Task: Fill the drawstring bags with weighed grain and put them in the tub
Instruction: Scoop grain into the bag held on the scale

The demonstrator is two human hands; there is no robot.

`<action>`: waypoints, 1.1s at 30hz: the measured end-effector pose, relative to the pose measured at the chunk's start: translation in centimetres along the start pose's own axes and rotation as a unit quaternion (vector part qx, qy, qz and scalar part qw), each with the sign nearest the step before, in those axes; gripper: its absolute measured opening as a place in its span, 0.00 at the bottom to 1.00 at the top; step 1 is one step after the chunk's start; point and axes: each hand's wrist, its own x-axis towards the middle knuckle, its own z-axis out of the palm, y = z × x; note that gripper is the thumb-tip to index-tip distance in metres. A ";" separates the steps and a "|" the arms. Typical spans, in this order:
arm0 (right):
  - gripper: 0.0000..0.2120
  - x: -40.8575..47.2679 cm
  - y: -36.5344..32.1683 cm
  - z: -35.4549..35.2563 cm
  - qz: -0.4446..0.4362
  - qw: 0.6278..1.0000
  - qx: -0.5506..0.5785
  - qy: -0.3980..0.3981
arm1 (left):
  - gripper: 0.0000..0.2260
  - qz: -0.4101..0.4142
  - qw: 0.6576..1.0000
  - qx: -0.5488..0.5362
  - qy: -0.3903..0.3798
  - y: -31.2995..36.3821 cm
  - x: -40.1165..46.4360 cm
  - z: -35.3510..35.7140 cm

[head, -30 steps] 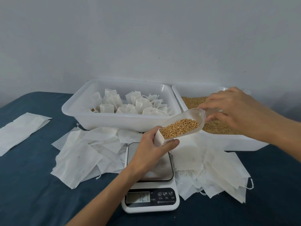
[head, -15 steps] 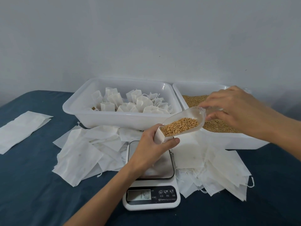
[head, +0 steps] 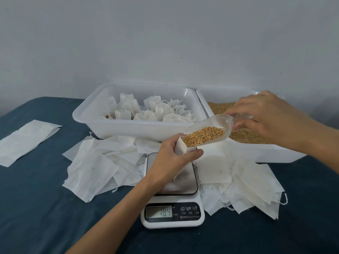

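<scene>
A white drawstring bag point(head: 180, 147) is standing on the steel platform of a digital scale point(head: 173, 197), its mouth held open. The left hand point(head: 171, 162) is gripping it, the fingers curled round the far side and the thumb pressed across the front. A clear plastic scoop point(head: 211, 132), tilted down to the left, is resting its lip in the mouth of the bag and is carrying a heap of golden grain point(head: 203, 135). The right hand point(head: 266, 116) is holding the scoop by its handle, fingers and thumb pinching it from above and below. The display on the scale is reading 18.4.

Behind the scale, a white tub point(head: 128, 128) is holding a cluster of filled, tied bags point(head: 156, 111). Just beside it on the right, a second tub point(head: 256, 151) is holding loose grain, and the right hand is hovering over it. Flat empty bags point(head: 95, 165) are lying in loose heaps on either side of the scale, some tucked under the tubs' front edges. A separate sheet of white fabric point(head: 23, 139) is lying well apart at the far left. Everything is sitting on a dark blue cloth point(head: 45, 217) covering the bench, with a plain pale wall point(head: 165, 43) behind.
</scene>
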 end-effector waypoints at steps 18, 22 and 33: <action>0.12 0.1 -0.3 -0.2 0.001 1.000 0.000 0.001 | 0.12 0.005 1.000 0.001 -0.003 0.3 -0.1 0.0; 0.12 0.2 -0.2 -0.3 -0.007 1.000 -0.011 0.012 | 0.10 0.010 1.000 -0.003 -0.006 0.4 -0.2 0.0; 0.14 0.2 -0.1 -0.4 -0.018 0.999 -0.028 0.023 | 0.08 0.021 1.000 -0.012 -0.015 0.7 -0.3 0.1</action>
